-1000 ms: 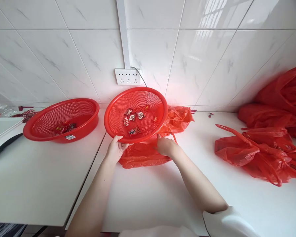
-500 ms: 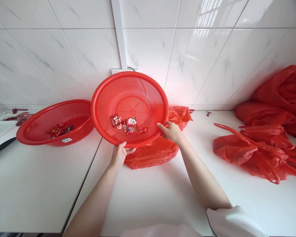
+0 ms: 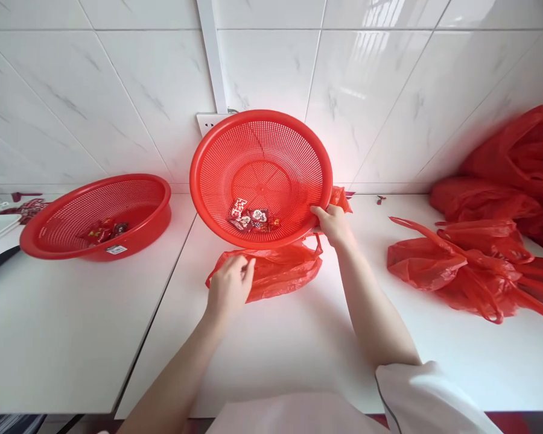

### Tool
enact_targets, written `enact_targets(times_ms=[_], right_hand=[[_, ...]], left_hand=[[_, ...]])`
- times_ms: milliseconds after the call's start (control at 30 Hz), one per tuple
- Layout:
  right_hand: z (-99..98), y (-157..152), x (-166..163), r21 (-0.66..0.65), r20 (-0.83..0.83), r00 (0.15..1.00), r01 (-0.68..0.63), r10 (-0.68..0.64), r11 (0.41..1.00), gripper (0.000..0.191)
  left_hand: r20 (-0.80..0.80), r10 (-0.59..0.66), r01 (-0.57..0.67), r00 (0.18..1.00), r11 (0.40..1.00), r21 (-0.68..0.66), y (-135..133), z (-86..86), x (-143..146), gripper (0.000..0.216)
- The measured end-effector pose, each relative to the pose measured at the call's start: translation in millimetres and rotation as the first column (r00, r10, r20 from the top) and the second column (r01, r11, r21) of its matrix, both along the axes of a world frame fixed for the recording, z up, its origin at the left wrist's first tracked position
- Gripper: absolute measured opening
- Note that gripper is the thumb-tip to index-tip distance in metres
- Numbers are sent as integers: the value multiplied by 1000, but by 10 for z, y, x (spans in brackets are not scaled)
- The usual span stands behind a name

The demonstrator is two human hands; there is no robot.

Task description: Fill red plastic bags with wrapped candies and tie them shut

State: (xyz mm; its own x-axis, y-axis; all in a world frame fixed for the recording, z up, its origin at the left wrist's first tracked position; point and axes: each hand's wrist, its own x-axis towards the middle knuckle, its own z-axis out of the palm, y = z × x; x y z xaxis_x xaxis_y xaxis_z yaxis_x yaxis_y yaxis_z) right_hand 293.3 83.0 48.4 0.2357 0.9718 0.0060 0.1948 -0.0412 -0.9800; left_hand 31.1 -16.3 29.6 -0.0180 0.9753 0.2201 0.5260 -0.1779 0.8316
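A red plastic colander (image 3: 261, 172) is held up, tilted toward me, above a red plastic bag (image 3: 283, 271) lying on the white table. Several small wrapped snack packets (image 3: 251, 217) rest low inside the colander. My right hand (image 3: 335, 224) grips its right rim, thumb on the inside. Below its lower rim, my left hand (image 3: 228, 284) is at the bag's left part with curled fingers, apparently pinching the film; the fingertips are partly hidden.
On the left, a second red colander (image 3: 156, 226) holds a few wrapped packets (image 3: 104, 232). Several red plastic bags (image 3: 475, 265) lie to the right, with a larger heap (image 3: 516, 157) behind. A tiled wall (image 3: 375, 108) with a socket (image 3: 207, 123) bounds the back.
My left hand has let go of the colander's lower rim and moved down to the bag. The colander has shifted right and up in view, held by my right hand; its packets have bunched closer together.
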Motion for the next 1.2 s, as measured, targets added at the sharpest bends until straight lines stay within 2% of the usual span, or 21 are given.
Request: enact_targets(times_ms=[100,133,233,300,367,433,467,533,600,667,733,767,833,867,900,967,1033,1133,1200], right_hand=[[32,-21,11,21,-4,1000,-17,17,1000,23],[38,-28,9,26,6,1000,-15,15,1000,23],[52,-43,8,23,38,999,12,-13,1000,24],[70,-52,14,24,15,1000,27,-27,999,24],[96,-64,23,35,-45,999,15,-14,999,24],[125,-81,28,53,-105,994,-7,13,999,25],[139,-91,29,63,-126,991,-25,33,998,25],[162,-114,22,89,-137,987,-75,86,993,27],[177,-142,-3,109,-97,982,-148,159,983,31],[190,-179,-57,124,-5,976,-217,219,968,36],[210,-229,-148,226,144,979,-176,146,958,42],[225,-261,-206,318,227,973,-119,46,941,47],[259,-334,-342,516,358,918,-44,-168,856,53],[273,-373,-417,572,413,885,-68,-215,817,51],[281,-410,-494,587,473,857,-134,-204,798,45],[266,-474,-654,528,591,804,-331,-59,782,36],[201,-516,-815,434,677,726,-525,119,732,36],[52,-544,-1019,305,758,571,-737,315,603,54],[-33,-547,-1097,249,772,504,-801,388,545,62]], left_hand=[[-91,-278,273,956,960,-55,131,-29,202,14],[-109,-332,323,937,942,-90,194,-65,248,22],[-93,-387,363,918,910,-201,344,-192,305,57],[-60,-394,373,917,902,-219,383,-229,275,66],[17,-372,366,928,902,-228,385,-187,190,63],[222,-311,368,924,881,-298,380,-71,54,60],[363,-260,388,895,856,-341,381,2,-26,61],[614,-129,432,778,820,-375,393,141,-184,69],[736,-18,405,677,843,-352,412,222,-304,68],[768,53,315,638,892,-324,427,219,-360,51],[784,89,235,615,928,-290,431,148,-362,38],[791,98,204,604,940,-272,427,102,-351,35],[806,92,174,585,956,-235,409,15,-326,35],[812,83,169,578,961,-218,395,-19,-315,36],[816,76,164,574,965,-205,378,-45,-306,38],[816,63,161,575,969,-189,340,-80,-288,43],[815,54,170,578,968,-185,301,-105,-260,49],[817,25,224,576,957,-187,258,-156,-197,53],[821,16,232,570,956,-180,247,-193,-161,53]])
